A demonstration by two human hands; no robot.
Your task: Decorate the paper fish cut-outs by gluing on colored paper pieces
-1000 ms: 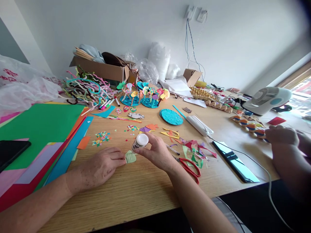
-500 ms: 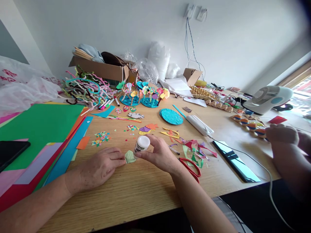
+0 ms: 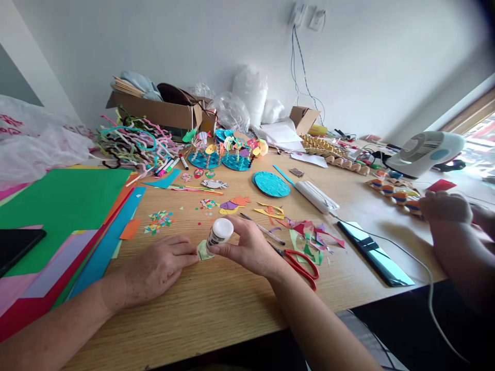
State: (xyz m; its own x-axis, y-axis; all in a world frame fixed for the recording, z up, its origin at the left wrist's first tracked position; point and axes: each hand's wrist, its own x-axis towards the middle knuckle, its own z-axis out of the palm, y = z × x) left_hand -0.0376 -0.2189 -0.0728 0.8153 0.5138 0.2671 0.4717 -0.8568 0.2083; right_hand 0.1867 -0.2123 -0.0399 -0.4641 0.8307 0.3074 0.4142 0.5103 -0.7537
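Observation:
My right hand (image 3: 247, 247) is wrapped round a white glue stick (image 3: 220, 231) with dark print on its side. The stick leans over a small pale green piece of paper (image 3: 203, 250) and covers its right part; I cannot make out whether its lower end touches. At the paper's left edge, my left hand (image 3: 166, 263) pins it to the table with fingertips pressed together. Beyond the hands lie orange, purple and yellow paper fish (image 3: 234, 204). Red-handled scissors (image 3: 301, 265) and a pen (image 3: 266, 230) rest beside my right wrist.
Coloured paper sheets (image 3: 65, 206) and a dark phone (image 3: 19, 247) are at left. Paper scraps (image 3: 309, 237), a power strip (image 3: 317, 198) and another phone (image 3: 375, 252) with a cable lie rightward. Blue discs (image 3: 270, 184) sit further back. Another person's hand (image 3: 446, 210) is at far right.
My right hand has moved the glue stick slightly left, further over the pale green paper. More of the pen and scissors shows. My left hand keeps its hold.

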